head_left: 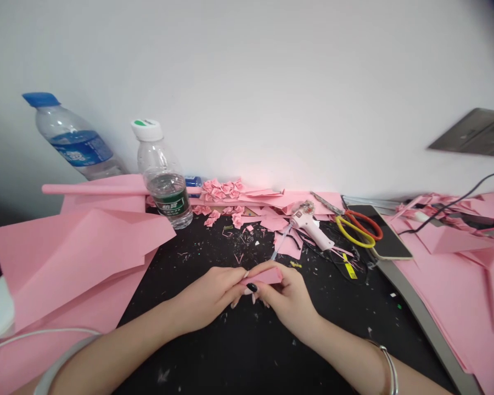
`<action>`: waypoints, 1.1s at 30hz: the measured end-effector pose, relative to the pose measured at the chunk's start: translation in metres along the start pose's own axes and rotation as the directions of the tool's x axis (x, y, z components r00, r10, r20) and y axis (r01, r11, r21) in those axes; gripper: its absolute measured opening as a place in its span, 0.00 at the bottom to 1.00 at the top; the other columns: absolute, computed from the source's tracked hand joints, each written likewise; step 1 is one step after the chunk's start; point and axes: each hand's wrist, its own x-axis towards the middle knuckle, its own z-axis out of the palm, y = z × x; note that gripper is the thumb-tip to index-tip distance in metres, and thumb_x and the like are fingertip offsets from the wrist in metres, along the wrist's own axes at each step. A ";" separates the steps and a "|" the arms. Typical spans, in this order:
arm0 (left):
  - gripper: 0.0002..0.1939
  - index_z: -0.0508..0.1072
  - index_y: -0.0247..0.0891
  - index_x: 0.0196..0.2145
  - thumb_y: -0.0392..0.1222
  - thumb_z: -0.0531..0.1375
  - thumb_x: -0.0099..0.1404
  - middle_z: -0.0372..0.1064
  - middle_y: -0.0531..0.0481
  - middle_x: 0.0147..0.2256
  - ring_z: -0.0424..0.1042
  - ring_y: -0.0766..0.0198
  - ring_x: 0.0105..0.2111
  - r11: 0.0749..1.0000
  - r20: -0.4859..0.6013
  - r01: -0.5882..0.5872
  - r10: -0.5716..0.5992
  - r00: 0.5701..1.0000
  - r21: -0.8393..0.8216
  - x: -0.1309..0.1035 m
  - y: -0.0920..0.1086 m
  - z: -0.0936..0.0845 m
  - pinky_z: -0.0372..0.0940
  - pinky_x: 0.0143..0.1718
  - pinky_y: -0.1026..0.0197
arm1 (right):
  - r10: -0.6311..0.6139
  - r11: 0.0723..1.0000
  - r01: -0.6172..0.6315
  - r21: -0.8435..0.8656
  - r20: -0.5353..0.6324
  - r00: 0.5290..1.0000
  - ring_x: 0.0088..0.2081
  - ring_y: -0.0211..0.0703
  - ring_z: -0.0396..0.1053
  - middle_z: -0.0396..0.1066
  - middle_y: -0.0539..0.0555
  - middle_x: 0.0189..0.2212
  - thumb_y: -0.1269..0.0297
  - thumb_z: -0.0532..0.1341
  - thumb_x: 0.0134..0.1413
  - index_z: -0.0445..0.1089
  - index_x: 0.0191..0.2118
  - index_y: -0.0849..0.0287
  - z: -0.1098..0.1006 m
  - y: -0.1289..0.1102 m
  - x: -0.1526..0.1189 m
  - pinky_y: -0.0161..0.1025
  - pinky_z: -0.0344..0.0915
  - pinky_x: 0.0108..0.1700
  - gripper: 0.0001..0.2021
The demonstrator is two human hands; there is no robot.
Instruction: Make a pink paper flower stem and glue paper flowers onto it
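Between my two hands is a small folded piece of pink paper [267, 276], held low over the black tabletop [247, 351]. My left hand [214, 293] pinches its left end with thumb and fingers. Around its right end, my right hand [290, 299] is closed, with the dark-nailed thumb pressed on the near side. Fingers cover much of the paper, so its full shape is hidden. Just beyond my hands lies a pink-white glue gun [315, 230]. Several folded pink paper flowers [222, 190] are heaped near the wall.
Two plastic bottles, one blue-capped [80, 145] and one white-capped [164, 181], stand at the left behind large pink sheets [82, 258]. Scissors [356, 230] rest partly over a phone [389, 236]. More pink paper [448, 285] covers the right side. Scraps and a cable litter the table.
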 end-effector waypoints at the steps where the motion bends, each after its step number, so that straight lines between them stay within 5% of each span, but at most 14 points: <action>1: 0.16 0.61 0.38 0.25 0.42 0.45 0.70 0.61 0.55 0.25 0.62 0.67 0.25 1.000 -0.004 0.001 -0.001 1.000 0.007 0.000 -0.001 0.001 0.54 0.28 0.66 | -0.013 1.000 0.013 -0.005 -0.009 1.000 0.21 0.33 0.64 0.71 0.49 0.24 0.65 0.64 0.50 0.72 0.34 0.57 0.000 -0.001 0.000 0.31 0.62 0.24 0.05; 13: 0.17 0.65 0.38 0.28 0.43 0.44 0.71 0.62 0.55 0.25 0.62 0.67 0.26 0.998 -0.023 -0.036 0.037 0.999 0.055 0.003 -0.003 0.000 0.54 0.31 0.66 | -0.016 0.998 0.013 -0.067 -0.040 0.999 0.18 0.32 0.61 0.68 0.48 0.19 0.62 0.59 0.55 0.71 0.32 0.59 -0.004 0.001 -0.001 0.31 0.58 0.20 0.07; 18: 0.10 0.67 0.38 0.39 0.43 0.49 0.69 0.68 0.51 0.34 0.66 0.63 0.33 0.999 -0.017 0.039 -0.039 0.999 0.009 0.002 0.002 0.001 0.57 0.34 0.64 | -0.088 0.979 0.080 -0.185 -0.034 0.996 0.27 0.38 0.68 0.73 0.51 0.27 0.62 0.61 0.53 0.72 0.35 0.57 -0.004 0.000 -0.001 0.34 0.64 0.30 0.06; 24: 0.16 0.69 0.38 0.37 0.49 0.46 0.70 0.68 0.52 0.32 0.66 0.63 0.31 0.999 -0.101 0.010 -0.007 0.995 0.038 0.002 0.000 -0.008 0.56 0.33 0.64 | -0.104 0.994 0.102 0.029 0.073 0.992 0.27 0.38 0.65 0.69 0.51 0.29 0.58 0.60 0.54 0.65 0.44 0.56 -0.010 0.001 0.000 0.35 0.62 0.29 0.13; 33: 0.18 0.69 0.39 0.36 0.48 0.44 0.71 0.67 0.51 0.32 0.65 0.63 0.32 0.997 -0.153 -0.038 0.049 0.987 0.074 -0.001 -0.009 -0.014 0.57 0.35 0.64 | -0.087 0.994 0.097 -0.057 0.160 0.983 0.27 0.37 0.64 0.68 0.51 0.30 0.60 0.53 0.61 0.64 0.46 0.56 -0.016 -0.003 0.002 0.35 0.62 0.30 0.10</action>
